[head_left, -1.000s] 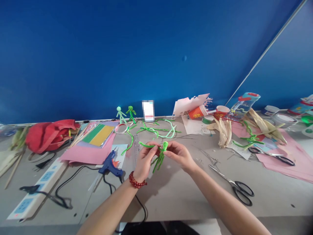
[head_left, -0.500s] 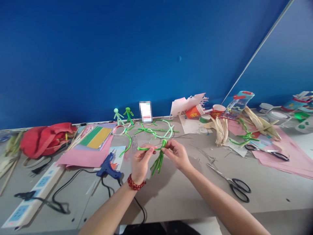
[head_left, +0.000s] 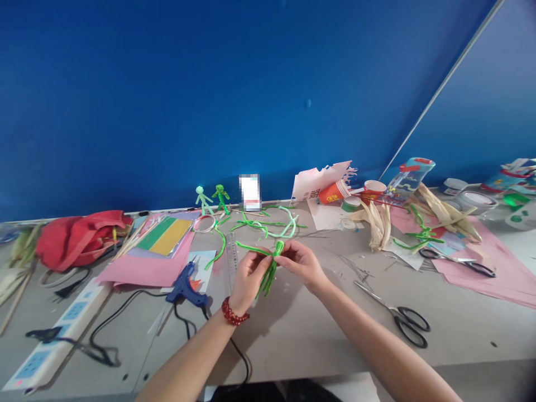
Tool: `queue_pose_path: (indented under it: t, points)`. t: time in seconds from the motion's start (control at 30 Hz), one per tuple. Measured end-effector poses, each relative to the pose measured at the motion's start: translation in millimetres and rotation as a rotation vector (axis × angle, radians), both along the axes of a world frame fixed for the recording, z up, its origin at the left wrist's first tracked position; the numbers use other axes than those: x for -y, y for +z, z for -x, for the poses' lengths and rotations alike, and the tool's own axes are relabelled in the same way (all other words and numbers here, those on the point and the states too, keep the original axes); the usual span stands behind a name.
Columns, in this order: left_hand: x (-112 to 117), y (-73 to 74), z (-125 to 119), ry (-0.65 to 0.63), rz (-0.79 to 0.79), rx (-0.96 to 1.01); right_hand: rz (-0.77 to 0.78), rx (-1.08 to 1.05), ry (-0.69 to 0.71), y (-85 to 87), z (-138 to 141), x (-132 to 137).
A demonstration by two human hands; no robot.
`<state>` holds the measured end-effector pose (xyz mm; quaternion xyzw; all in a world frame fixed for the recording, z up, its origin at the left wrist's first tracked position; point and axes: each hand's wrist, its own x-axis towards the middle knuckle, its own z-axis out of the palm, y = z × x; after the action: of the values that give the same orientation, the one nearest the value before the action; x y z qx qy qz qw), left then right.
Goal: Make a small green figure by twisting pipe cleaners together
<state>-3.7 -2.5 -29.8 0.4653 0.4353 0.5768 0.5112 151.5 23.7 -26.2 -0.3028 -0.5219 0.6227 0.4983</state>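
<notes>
My left hand (head_left: pixel 252 272) and my right hand (head_left: pixel 302 264) meet over the middle of the table, both closed on one bundle of green pipe cleaners (head_left: pixel 278 247). The bundle has a folded loop at its top, and its loose strands hang down between the hands. A single green strand sticks out to the left past my left fingers. My right thumb and fingers pinch the bundle just under the loop. Behind the hands lie more green pipe cleaners (head_left: pixel 288 226) and a clear ruler (head_left: pixel 231 257). Two small green pipe-cleaner figures (head_left: pixel 220 196) stand against the wall.
A blue glue gun (head_left: pixel 186 287) lies at left, its cord running near my left arm. Black-handled scissors (head_left: pixel 412 324) lie at right. Further left are a power strip (head_left: pixel 62 332), pink paper (head_left: pixel 144 271) and a red bag (head_left: pixel 79 240). Paper cups (head_left: pixel 335 191) lie at the back.
My left hand has slid right along the green strand up to the bundle, close to my right fingers. The strand's free end now points up and left.
</notes>
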Motion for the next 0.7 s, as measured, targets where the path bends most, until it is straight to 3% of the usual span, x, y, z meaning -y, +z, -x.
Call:
queue_pose_path:
  t: [0.3, 0.53, 0.7]
  points:
    - [-0.6, 5.1, -4.2, -0.075, 0.085, 0.131, 0.003, -0.043, 0.037, -6.2, 3.8, -0.7]
    - [-0.1, 4.1, -1.6, -0.029, -0.074, -0.103, -0.07, 0.126, -0.018, -6.9, 2.3, -1.3]
    - [2.2, 2.9, 0.3, -0.005, -0.094, -0.215, -0.084, 0.166, -0.005, -4.2, 0.2, -2.0]
